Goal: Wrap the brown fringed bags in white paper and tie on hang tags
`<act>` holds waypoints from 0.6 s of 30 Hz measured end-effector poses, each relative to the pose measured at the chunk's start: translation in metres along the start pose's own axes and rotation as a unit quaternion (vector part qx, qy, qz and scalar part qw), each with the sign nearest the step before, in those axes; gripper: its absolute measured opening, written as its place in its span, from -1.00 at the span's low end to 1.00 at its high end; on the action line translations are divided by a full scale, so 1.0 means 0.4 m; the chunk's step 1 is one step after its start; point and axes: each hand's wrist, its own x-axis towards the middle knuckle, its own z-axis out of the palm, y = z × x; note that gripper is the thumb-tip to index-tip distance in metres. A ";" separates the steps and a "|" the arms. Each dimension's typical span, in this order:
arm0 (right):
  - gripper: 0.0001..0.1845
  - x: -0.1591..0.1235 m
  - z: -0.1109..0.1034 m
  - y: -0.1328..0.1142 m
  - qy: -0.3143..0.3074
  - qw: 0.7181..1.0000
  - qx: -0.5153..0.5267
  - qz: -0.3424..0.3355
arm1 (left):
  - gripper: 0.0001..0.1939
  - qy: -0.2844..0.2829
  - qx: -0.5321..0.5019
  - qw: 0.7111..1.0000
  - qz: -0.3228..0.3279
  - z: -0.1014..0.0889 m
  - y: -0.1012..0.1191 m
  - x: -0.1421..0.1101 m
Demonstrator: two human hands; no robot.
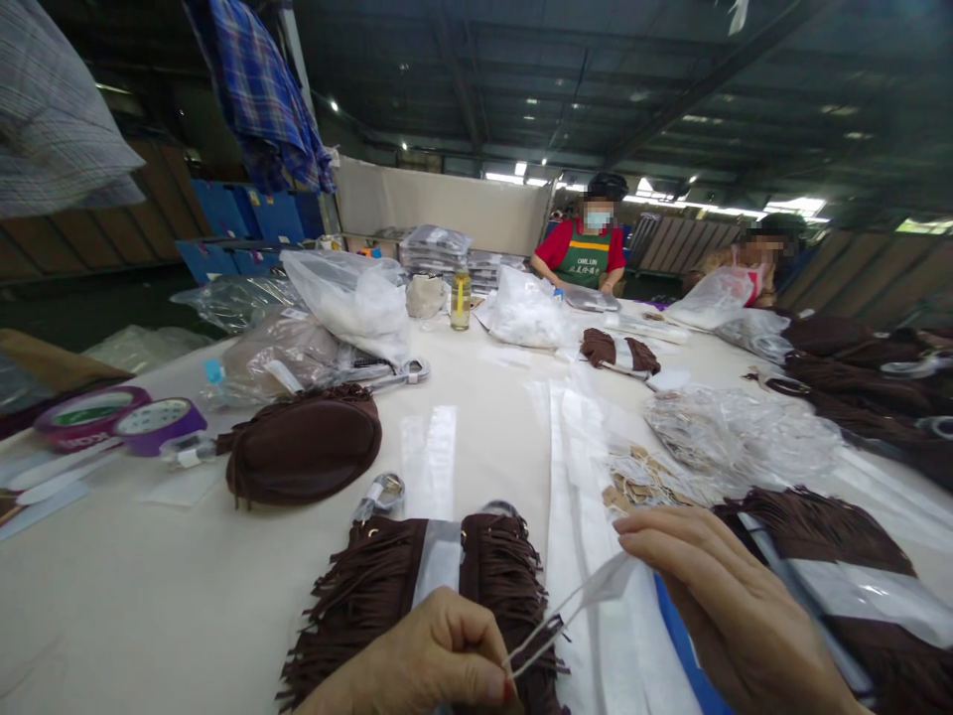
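Observation:
My left hand point(439, 650) pinches a looped white string point(547, 626) low in front of me. The string runs up to the right to a small pale tag point(611, 582), which touches the fingers of my right hand point(715, 596). Those fingers lie pressed together around the tag's end, and the thumb is hidden. Under the left hand lies a dark brown fringed bag point(364, 586) with a white wrap band point(439, 556) around its middle. Its strap, bundled in plastic, shows at the top edge. A second fringed bag point(834, 546), also banded in white, lies right of my right hand.
A smooth brown bag point(305, 447) lies left, near purple tape rolls point(160, 422). Brown tags with strings point(644, 482) and clear plastic bags point(745, 427) sit right. Farther back stand a yellow bottle point(461, 301) and a co-worker in a green apron point(588, 260).

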 end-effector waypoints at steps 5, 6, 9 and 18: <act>-0.79 -0.002 0.004 0.000 0.004 1.000 -0.023 -0.003 | -0.79 -0.019 0.088 0.988 0.125 -0.006 0.046 -0.020; -0.78 -0.001 0.003 -0.004 -0.002 1.000 -0.014 0.002 | -0.79 -0.034 0.095 0.985 0.143 -0.006 0.056 -0.023; -0.70 0.004 0.002 -0.017 -0.032 0.998 0.051 0.034 | -0.75 -0.080 0.078 0.983 0.148 -0.001 0.078 -0.026; -0.64 -0.012 0.028 -0.016 -0.102 0.987 0.108 0.055 | -0.79 -0.121 0.037 0.986 0.111 0.029 0.097 -0.010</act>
